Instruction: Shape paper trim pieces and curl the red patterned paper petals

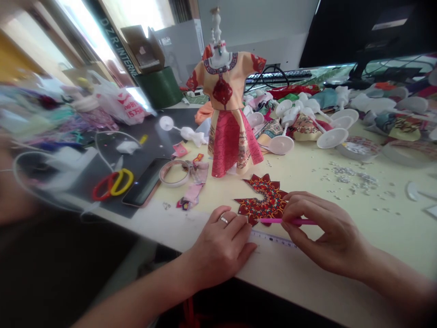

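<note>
My right hand (324,228) pinches a slim pink pen-like stick (269,221), its pale tip at the lower edge of a dark red patterned cut-out (264,200). The cut-out lies on the table, crescent-shaped with pointed petals; my right fingers cover its right end. My left hand (223,239), with a ring on one finger, lies palm down beside it, fingertips at its lower left edge and thumb apart. A clear ruler (273,239) runs between my hands, partly hidden. Just behind the cut-out stands a white doll form in a cream and red dress (227,95).
Red and yellow scissors (114,184), a phone (145,182) and a tape roll (175,173) lie to the left. Small shiny pieces (355,177) are scattered on the right. Several white doll forms (332,138) lie behind, before a monitor (368,36). A person's arm (15,182) blurs at far left.
</note>
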Demonstrator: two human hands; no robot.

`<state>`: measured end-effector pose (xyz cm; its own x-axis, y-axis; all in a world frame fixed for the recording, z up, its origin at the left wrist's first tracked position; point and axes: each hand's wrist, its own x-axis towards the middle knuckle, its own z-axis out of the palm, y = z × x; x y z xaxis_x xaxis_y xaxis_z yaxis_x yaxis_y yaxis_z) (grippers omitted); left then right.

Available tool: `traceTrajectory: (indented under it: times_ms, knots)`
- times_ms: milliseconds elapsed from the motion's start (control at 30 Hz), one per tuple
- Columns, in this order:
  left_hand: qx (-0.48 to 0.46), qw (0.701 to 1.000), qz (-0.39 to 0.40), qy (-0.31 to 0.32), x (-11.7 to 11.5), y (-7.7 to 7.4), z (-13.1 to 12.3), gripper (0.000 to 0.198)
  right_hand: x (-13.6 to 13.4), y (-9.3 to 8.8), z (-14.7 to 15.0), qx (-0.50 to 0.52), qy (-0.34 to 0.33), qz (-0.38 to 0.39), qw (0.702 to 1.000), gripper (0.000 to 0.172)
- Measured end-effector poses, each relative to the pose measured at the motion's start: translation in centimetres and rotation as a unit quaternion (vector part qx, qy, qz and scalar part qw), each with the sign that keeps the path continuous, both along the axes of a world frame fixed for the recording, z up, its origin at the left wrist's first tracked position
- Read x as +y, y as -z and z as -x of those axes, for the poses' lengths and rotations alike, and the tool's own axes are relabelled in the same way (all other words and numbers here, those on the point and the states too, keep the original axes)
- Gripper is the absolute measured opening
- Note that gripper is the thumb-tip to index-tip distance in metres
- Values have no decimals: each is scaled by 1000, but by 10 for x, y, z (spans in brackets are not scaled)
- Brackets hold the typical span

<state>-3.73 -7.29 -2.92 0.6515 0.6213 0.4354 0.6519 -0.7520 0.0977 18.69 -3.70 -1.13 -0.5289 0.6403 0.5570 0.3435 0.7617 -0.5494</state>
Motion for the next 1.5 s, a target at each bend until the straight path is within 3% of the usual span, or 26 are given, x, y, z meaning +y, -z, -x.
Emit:
traceTrajectory:
  times_ms: [1500]
  knots:
    - [-21, 1000, 22, 2, -1, -4, -1, 21, 2, 2, 3, -7, 7, -4, 1000, 10]
